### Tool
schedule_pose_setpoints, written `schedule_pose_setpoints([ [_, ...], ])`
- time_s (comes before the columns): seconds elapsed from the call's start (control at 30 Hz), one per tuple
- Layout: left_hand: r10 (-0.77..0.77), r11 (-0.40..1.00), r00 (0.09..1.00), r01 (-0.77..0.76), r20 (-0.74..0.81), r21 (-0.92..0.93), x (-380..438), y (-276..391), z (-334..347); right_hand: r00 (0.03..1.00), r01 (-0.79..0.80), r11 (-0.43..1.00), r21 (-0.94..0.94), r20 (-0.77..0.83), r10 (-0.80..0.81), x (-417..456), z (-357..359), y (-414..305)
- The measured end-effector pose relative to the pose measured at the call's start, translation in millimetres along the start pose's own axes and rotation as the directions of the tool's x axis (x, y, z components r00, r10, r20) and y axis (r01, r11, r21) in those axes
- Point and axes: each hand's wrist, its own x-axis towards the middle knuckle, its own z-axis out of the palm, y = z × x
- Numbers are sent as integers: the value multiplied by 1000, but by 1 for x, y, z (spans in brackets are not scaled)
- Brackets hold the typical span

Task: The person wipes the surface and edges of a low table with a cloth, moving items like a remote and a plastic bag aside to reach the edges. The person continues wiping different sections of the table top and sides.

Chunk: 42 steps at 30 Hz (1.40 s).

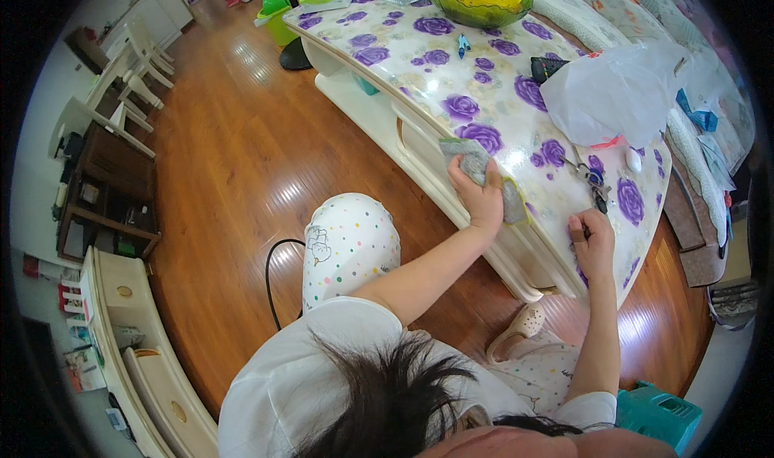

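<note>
My left hand [481, 195] grips a grey cloth [468, 155] with a green and a yellow edge. The cloth lies over the near edge of a table [423, 83] with a purple rose cover, and part of it hangs down the side. My right hand [592, 237] is at the table's near right part with its fingers curled; whether it holds anything cannot be made out. Just beyond it lies a bunch of keys [595, 183], with a white oval object [633, 160] beside them. A translucent white plastic bag [611, 95] lies farther back.
A green bowl [478, 10] with a yellow basket, a small blue tool [464, 45] and a black object [547, 69] are on the table. A green bucket [278, 25] stands past its far left end. A teal plastic stool [662, 415] is at lower right, drawers [130, 313] at left.
</note>
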Motion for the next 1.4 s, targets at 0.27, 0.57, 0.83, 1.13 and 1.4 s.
schedule_pose_setpoints([
  [0.27,-85,996,986,89,-142,22,156,9,-12,991,-121,993,7,-52,122,4,5,-3],
  [0.57,6,971,983,38,-184,237,373,1,-46,974,-217,967,-134,-100,204,7,11,-5],
  [0.83,137,754,985,-37,-102,656,470,26,-67,855,-507,810,-294,-289,430,23,41,-30],
  [1.13,414,297,701,-707,580,642,383,35,-77,859,-508,760,-404,-302,413,27,38,-24],
  [1.4,258,304,8,-950,966,-73,196,67,-28,838,-539,739,-404,-342,425,30,37,-29],
])
